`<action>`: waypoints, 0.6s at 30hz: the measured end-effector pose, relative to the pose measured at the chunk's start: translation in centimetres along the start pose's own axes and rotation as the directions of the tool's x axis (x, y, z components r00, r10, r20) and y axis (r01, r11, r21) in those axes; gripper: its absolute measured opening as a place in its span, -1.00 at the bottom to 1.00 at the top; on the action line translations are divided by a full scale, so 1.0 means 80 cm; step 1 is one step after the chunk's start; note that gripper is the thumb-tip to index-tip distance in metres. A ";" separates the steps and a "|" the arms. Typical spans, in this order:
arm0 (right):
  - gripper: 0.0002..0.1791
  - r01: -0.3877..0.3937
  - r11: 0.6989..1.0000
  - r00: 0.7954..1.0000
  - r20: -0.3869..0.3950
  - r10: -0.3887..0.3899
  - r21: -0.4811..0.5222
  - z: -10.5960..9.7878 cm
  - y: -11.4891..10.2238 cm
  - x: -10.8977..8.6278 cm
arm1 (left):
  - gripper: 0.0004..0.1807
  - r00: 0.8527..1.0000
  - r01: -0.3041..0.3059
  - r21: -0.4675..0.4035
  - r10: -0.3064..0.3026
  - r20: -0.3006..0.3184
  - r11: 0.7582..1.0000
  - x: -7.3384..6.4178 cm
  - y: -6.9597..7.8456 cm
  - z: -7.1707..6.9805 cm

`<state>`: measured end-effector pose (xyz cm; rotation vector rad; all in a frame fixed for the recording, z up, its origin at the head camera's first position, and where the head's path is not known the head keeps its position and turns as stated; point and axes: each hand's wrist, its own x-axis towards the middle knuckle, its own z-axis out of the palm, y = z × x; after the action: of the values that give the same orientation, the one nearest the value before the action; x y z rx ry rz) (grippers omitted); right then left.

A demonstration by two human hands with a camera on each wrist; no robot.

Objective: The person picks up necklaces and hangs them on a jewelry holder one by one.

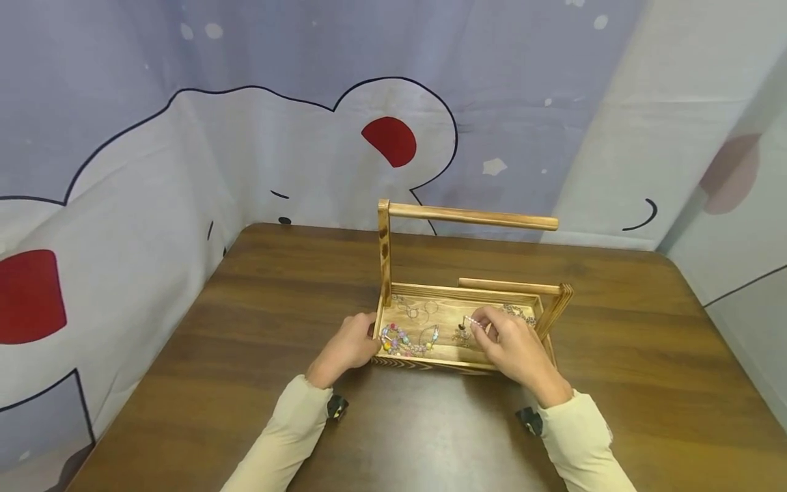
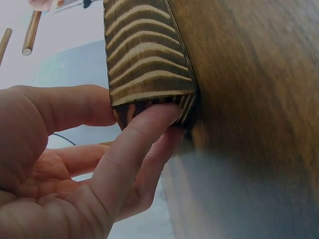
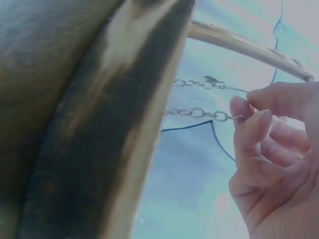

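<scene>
A wooden jewelry stand has a shallow tray (image 1: 443, 295) at its base. My left hand (image 1: 349, 342) grips the tray's left end; up close in the left wrist view, fingers (image 2: 134, 137) lie against the end of its striped wall. Over the right part of the tray, my right hand (image 1: 513, 345) pinches a silver chain (image 3: 197, 112) between thumb and fingertips. Two strands of linked chain run from the fingers, one with a small tag, and pass behind the tray wall in the right wrist view. Colorful bead bracelets (image 1: 402, 344) lie at the tray's front left.
Thin rings or loops (image 1: 413, 313) lie at the tray's back left, and a darker chain (image 1: 518, 313) at the back right. A tall wooden bar (image 1: 473, 216) and a lower bar (image 1: 510, 285) stand over the tray. Behind the brown table (image 1: 295, 273) hangs a printed curtain (image 1: 320, 157).
</scene>
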<state>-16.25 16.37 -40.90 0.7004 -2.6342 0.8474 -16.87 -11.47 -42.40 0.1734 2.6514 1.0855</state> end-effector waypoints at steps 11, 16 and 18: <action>-0.93 0.112 0.993 0.991 -0.073 -0.108 0.049 -0.018 -0.015 0.015 | -0.50 1.000 -0.004 0.010 0.004 -0.012 1.000 -0.002 0.000 0.000; -0.94 0.147 0.987 0.985 -0.104 -0.141 0.059 -0.023 -0.020 0.023 | -0.49 1.000 -0.007 0.011 0.007 -0.007 1.000 -0.002 0.001 -0.002; -0.95 0.151 0.987 0.984 -0.108 -0.143 0.062 -0.026 -0.022 0.027 | -0.50 1.000 -0.012 0.017 0.012 -0.010 1.000 -0.003 0.002 -0.002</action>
<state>-16.88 15.59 -37.61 0.8343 -2.4376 0.9115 -16.71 -11.48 -42.17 0.1880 2.6723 1.0701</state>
